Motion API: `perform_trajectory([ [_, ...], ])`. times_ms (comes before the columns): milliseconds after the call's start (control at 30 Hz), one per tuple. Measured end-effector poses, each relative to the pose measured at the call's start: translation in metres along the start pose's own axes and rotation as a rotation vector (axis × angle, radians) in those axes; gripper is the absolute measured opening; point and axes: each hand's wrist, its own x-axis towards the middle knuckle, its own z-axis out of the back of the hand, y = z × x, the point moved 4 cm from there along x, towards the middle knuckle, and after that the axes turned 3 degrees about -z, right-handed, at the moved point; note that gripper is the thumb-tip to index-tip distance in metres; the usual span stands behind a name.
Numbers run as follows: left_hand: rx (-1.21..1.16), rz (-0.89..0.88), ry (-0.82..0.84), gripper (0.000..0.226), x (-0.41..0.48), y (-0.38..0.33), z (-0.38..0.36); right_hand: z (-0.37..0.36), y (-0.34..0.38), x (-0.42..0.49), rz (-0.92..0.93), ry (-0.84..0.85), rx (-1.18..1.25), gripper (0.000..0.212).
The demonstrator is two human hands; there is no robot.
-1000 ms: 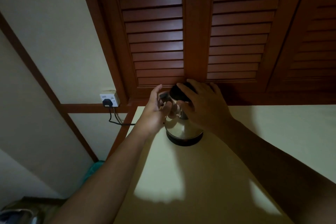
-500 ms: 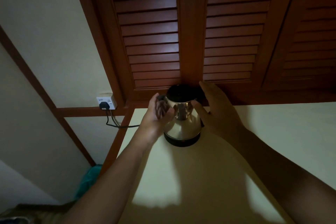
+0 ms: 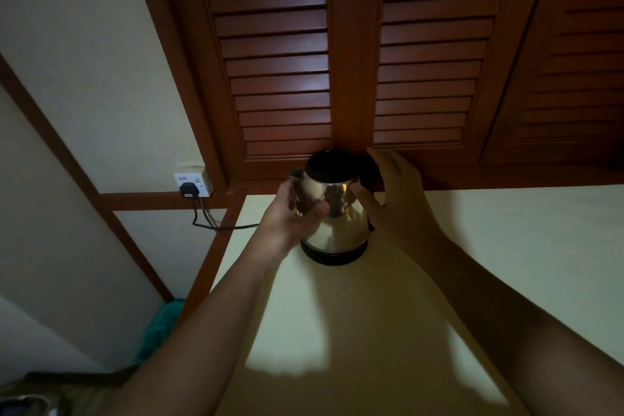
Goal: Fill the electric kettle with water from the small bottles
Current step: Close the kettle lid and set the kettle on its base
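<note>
Our left hand (image 3: 293, 213) cups the spout side of the steel electric kettle (image 3: 332, 213), fingers curled on its wall; our right hand (image 3: 396, 194) presses the handle side, fingers spread, not closed; the kettle stands on its black base (image 3: 332, 255) at the cream counter's (image 3: 472, 263) far edge, against the louvred doors (image 3: 280, 78); no bottles appear. Risk: a lift could tug the cord (image 3: 223, 226) from the wall socket (image 3: 192, 183), or the polished wall could slip.
</note>
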Motion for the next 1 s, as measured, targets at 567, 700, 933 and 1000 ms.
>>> perform_trajectory([
  [567, 0.07, -0.006, 0.053, 0.045, -0.037, 0.042, -0.012, -0.061, -0.025, -0.096, -0.226, 0.067, 0.354, 0.059],
  [700, 0.058, 0.022, 0.007, 0.038, -0.038, 0.042, -0.013, -0.063, -0.026, -0.096, -0.267, 0.069, 0.452, 0.063],
  [933, 0.03, 0.018, -0.042, 0.035, -0.039, 0.041, -0.015, -0.063, -0.027, -0.096, -0.287, 0.108, 0.511, 0.068],
  [1000, 0.021, 0.005, -0.037, 0.035, -0.039, 0.04, -0.016, -0.061, -0.025, -0.095, -0.288, 0.132, 0.528, 0.068],
])
